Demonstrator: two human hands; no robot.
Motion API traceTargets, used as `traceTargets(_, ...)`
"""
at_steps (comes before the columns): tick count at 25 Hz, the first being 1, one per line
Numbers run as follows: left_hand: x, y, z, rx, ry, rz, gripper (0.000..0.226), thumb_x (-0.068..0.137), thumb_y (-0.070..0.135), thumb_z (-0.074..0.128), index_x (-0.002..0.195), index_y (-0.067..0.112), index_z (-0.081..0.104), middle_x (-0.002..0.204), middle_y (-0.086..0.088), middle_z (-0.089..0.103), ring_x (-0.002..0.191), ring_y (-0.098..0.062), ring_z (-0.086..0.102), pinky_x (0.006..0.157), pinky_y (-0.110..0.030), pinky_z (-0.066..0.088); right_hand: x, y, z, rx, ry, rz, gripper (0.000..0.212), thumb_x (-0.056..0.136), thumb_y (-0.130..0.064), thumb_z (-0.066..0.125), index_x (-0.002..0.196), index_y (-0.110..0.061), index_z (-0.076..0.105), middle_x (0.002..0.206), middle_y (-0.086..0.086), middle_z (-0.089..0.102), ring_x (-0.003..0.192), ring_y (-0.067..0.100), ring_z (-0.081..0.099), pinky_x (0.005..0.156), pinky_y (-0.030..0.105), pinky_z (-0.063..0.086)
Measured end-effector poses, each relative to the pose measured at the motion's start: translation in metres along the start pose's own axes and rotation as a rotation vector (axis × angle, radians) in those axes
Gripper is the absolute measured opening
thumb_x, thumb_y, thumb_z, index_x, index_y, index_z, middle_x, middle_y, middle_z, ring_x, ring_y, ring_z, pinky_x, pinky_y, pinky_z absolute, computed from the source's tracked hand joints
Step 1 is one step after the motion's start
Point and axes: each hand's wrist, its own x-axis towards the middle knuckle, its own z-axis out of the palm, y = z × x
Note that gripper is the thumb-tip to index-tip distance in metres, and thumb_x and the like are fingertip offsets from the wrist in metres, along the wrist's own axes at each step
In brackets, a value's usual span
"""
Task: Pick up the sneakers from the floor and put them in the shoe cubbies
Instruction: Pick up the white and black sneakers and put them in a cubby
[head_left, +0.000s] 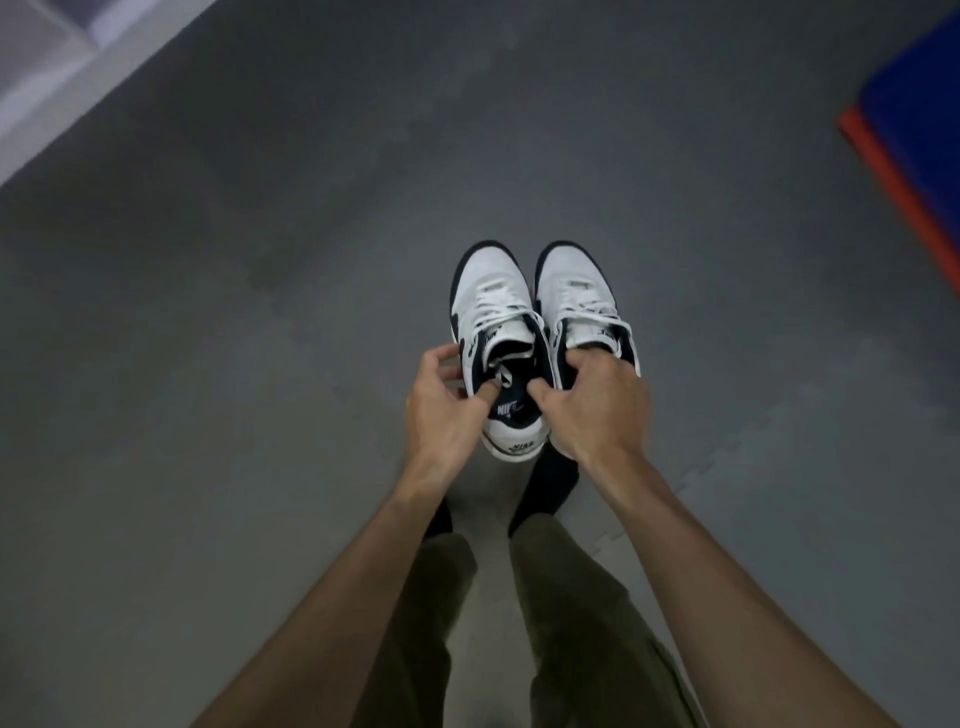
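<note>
Two white sneakers with dark navy trim are side by side, touching along their inner sides, toes pointing far and heels near, in front of the person's legs. The left sneaker (493, 332) is held by the left hand (447, 410), whose thumb is hooked inside the opening at the heel while the other fingers curl around the outer side of the collar; this pinch on the rim gives a firm hold without crushing the soft upper. The right hand (592, 405) is closed on the right sneaker (576, 306), with its fingers pushed down into the opening, and its thumb reaches over to the inner collar of the left sneaker, probably to keep the pair pressed together as one bundle. So both hands are clamped on the shoes, not open. Whether the soles rest on the grey floor (234, 312) or are lifted from it I cannot tell for sure; I judge they are just off it, because the heels hide the person's dark-socked feet below. The shoe cubbies are not in view; only a pale wall edge (47, 78) at the far left and a blue mat with orange border (914, 119) at the far right are seen. Holding the pair with toes forward would let the person slide them into a cubby toes first.
</note>
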Motion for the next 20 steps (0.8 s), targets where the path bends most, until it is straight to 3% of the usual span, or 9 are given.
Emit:
traceTargets(7, 0.107, 0.042, -0.086, -0.209, 0.189, -0.086, 0.062, 0.068, 0.037, 0.080, 0.125, 0.031, 0.056, 0.105, 0.011, 0.071, 0.090, -0.009, 0.073, 0.086, -0.040, 0.061, 0.105, -0.140, 0.035, -0.092, -0.119, -0.201, 0.033, 0.071, -0.041, 0.070, 0.063, -0.013, 0.056, 0.053, -0.001, 0.055, 0.057, 0.024, 0.055, 0.056, 0.030, 0.040)
traceTargets(14, 0.208, 0.087, -0.247, -0.354, 0.273, -0.114, 0.055, 0.072, 0.033, 0.081, 0.121, 0.034, 0.056, 0.102, 0.014, 0.071, 0.087, -0.003, 0.070, 0.089, -0.040, 0.059, 0.160, -0.341, 0.087, -0.176, -0.151, -0.316, 0.032, 0.067, -0.039, 0.069, 0.062, -0.011, 0.055, 0.056, 0.002, 0.058, 0.058, 0.029, 0.056, 0.054, 0.036, 0.048)
traceTargets(20, 0.298, 0.111, -0.389, -0.363, 0.380, -0.107, 0.056, 0.074, 0.028, 0.080, 0.125, 0.031, 0.057, 0.106, 0.014, 0.070, 0.089, -0.002, 0.068, 0.089, -0.032, 0.057, 0.202, -0.499, 0.155, -0.120, -0.181, -0.432, 0.035, 0.070, -0.034, 0.072, 0.058, -0.010, 0.049, 0.049, -0.001, 0.049, 0.050, 0.024, 0.048, 0.050, 0.028, 0.031)
